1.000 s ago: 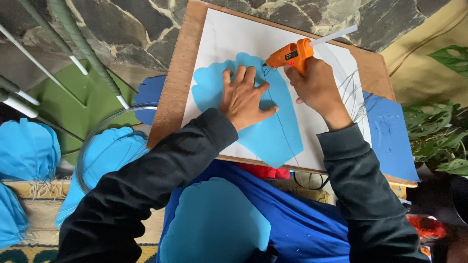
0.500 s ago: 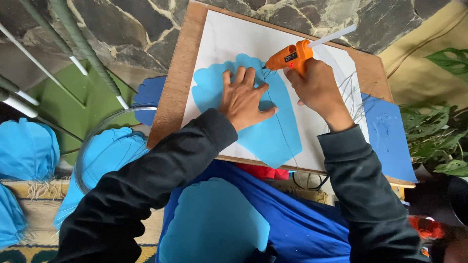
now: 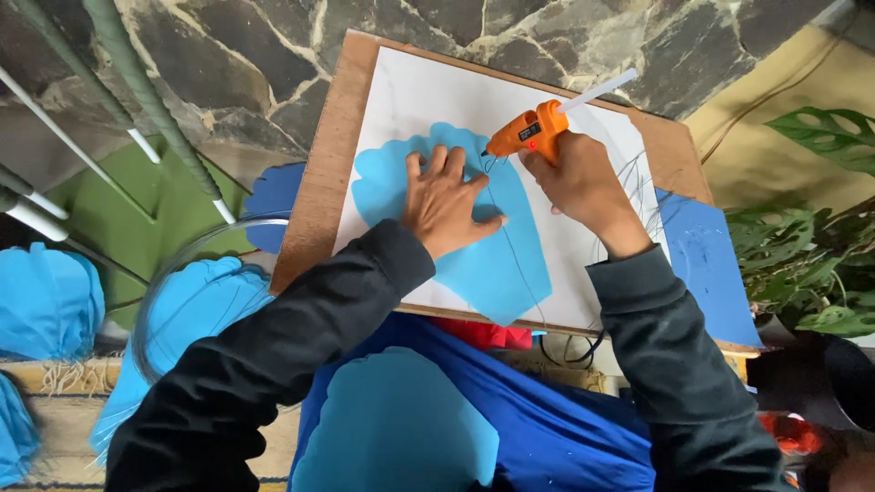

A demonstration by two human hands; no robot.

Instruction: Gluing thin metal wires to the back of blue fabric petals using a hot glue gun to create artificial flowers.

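Note:
My left hand (image 3: 447, 198) lies flat, fingers spread, on a light blue scalloped petal cutout (image 3: 497, 264). The cutout rests on a white sheet (image 3: 428, 96) over a wooden board (image 3: 314, 191). My right hand (image 3: 579, 182) grips an orange glue gun (image 3: 529, 132), its nozzle pointing left and down at the cutout's upper edge beside my left fingertips. A white glue stick (image 3: 597, 91) pokes from the gun's rear. A thin dark wire (image 3: 515, 251) runs down the cutout.
More light blue cutouts lie on my lap (image 3: 396, 424) and at the left (image 3: 41, 301) (image 3: 200, 301). A darker blue sheet (image 3: 706, 264) sits at the board's right. Green leaves (image 3: 811, 273) grow at right. A stone wall (image 3: 273, 55) and white and green rods (image 3: 137, 91) lie behind.
Both hands stay nearly in place; the glue gun's tip has shifted slightly along the cutout's top edge.

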